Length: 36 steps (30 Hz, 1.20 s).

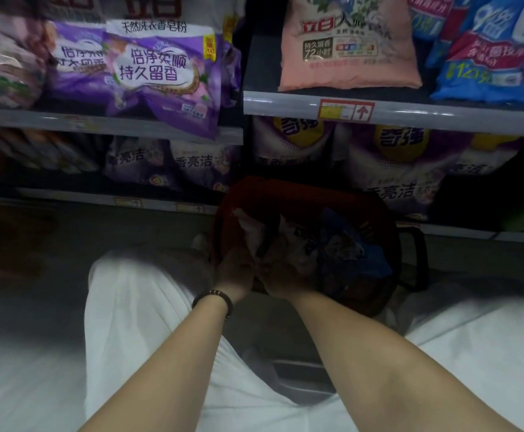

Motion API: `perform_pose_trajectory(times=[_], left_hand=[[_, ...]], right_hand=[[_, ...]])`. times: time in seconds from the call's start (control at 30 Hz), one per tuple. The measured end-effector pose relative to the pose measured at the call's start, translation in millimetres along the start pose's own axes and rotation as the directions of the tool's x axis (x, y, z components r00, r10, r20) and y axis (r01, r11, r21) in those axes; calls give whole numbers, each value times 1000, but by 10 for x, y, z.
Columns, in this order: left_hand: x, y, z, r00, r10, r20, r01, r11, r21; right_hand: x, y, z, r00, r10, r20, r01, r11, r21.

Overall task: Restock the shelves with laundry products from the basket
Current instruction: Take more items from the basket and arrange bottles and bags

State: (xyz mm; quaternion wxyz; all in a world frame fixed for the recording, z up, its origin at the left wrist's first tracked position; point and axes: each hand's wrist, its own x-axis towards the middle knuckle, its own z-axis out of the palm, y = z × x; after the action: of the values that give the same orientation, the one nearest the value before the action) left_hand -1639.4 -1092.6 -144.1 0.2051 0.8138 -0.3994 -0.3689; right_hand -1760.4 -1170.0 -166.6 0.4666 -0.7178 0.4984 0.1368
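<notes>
Shelves (394, 115) stocked with soap-powder bags fill the wall above and behind the red basket (376, 244), which sits on the dim floor (129, 232) at their foot, probably so each product needs only a short lift to its row. Above the basket to its right a pink bag (348, 48) lies flat beside open shelf space, and above to its left purple bags (161, 76) crowd forward over the shelf edge. Inside the basket's near left rim the left hand (235, 269) and right hand (281, 272) both close on a pale bag (254, 229), seemingly to pull it free of the blue packs (357, 254) beside it.
</notes>
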Motion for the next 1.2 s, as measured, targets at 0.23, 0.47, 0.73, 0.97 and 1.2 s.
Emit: perform_pose_trajectory(times=[0.23, 0.47, 0.73, 0.97, 1.2], left_hand=[[-48, 123, -74, 1000, -15, 24, 14, 1000, 24], [-72, 250, -12, 995, -11, 100, 12, 1000, -8], [-427, 974, -226, 941, 119, -317, -205, 946, -252], [-613, 1383, -1033, 873, 251, -418, -425, 813, -398], [-949, 1733, -2124, 819, 263, -511, -537, 666, -518]], right_hand=[[-91, -20, -269, 969, 30, -246, -11, 997, 77], [-486, -242, -916, 953, -122, -278, 169, 973, 154], [-1181, -1078, -1716, 845, -361, -393, 385, 923, -20], [-1784, -1756, -2179, 719, -527, -453, 604, 797, 32], [-2124, -2087, -2496, 636, -632, -443, 709, 705, 12]])
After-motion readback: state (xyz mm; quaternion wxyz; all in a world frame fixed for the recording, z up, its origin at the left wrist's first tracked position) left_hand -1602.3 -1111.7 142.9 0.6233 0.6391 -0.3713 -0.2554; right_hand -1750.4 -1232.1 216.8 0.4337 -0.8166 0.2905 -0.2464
